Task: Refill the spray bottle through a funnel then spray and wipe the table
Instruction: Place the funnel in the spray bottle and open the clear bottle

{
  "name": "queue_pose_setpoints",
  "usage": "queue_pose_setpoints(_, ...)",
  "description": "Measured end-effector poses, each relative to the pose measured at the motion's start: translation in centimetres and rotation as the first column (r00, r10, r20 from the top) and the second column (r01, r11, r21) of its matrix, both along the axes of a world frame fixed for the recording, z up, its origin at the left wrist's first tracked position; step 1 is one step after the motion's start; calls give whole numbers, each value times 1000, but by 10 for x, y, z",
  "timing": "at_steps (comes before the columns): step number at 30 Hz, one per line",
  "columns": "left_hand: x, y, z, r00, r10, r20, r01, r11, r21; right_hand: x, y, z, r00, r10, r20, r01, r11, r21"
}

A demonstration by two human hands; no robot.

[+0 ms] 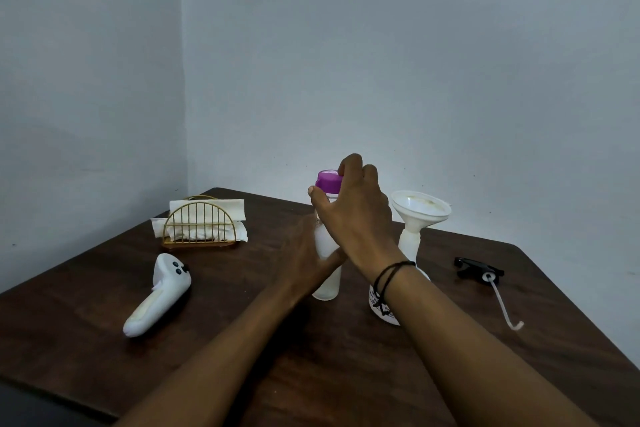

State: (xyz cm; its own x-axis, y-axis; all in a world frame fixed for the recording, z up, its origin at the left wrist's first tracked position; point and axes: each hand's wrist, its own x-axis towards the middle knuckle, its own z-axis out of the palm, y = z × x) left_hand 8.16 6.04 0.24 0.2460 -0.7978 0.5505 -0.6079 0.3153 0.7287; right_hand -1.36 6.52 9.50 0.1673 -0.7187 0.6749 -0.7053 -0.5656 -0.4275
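Observation:
A frosted refill bottle (pixel 327 282) with a purple cap (pixel 327 181) stands upright mid-table. My left hand (pixel 304 253) is wrapped around its body. My right hand (pixel 356 211) reaches over from the right, thumb and fingers closed on the purple cap. Just to the right stands the white spray bottle (pixel 408 243), partly hidden behind my right wrist, with a white funnel (pixel 420 210) seated in its neck. The black spray head (pixel 478 269) with its white dip tube (pixel 502 305) lies on the table at the right, apart from the bottle.
A gold wire holder with white napkins (pixel 204 224) stands at the back left of the dark wooden table (pixel 242 340). A white handheld controller (pixel 159 295) lies at the left. Walls close off the table's far edges.

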Motion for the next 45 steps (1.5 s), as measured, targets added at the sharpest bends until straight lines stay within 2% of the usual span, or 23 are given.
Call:
queue_pose_setpoints(8, -1, -4, -3, 1000, -9, 30, 9, 1000, 8, -9, -4, 2, 999, 34, 33, -36, 998, 56)
queue_pose_setpoints(12, 1, -7, -7, 998, 21, 67, -19, 999, -30, -11, -9, 1, 997, 55, 53, -55, 998, 12)
queue_pose_setpoints(16, 6, -7, -10, 997, 37, 74, -28, 994, -110, -16, -10, -1, 988, 79, 134, -91, 991, 93)
queue_pose_setpoints(21, 10, -4, -11, 993, 19, 115, 2, 984, -178, -19, -3, 1, 982, 118, 150, -124, 992, 37)
queue_pose_setpoints(26, 6, -1, -9, 993, -9, 115, 35, 974, -225, -28, 2, 14, 901, 202, 385, -272, 953, 137)
queue_pose_setpoints(32, 3, 0, -9, 987, -39, 158, 71, 976, -205, -44, 5, 20, 768, 249, 590, -394, 910, 130)
queue_pose_setpoints(39, -1, 4, -7, 987, -61, 146, 97, 962, -254, -73, 18, 11, 768, 217, 603, -371, 917, 143)
queue_pose_setpoints(43, 5, 8, -3, 993, -27, 115, 55, 968, -246, -78, 31, -12, 831, 234, 505, -341, 931, 130)
queue_pose_setpoints(45, 9, 12, -1, 994, -3, 113, 31, 968, -249, -79, 38, -29, 862, 228, 452, -343, 920, 188)
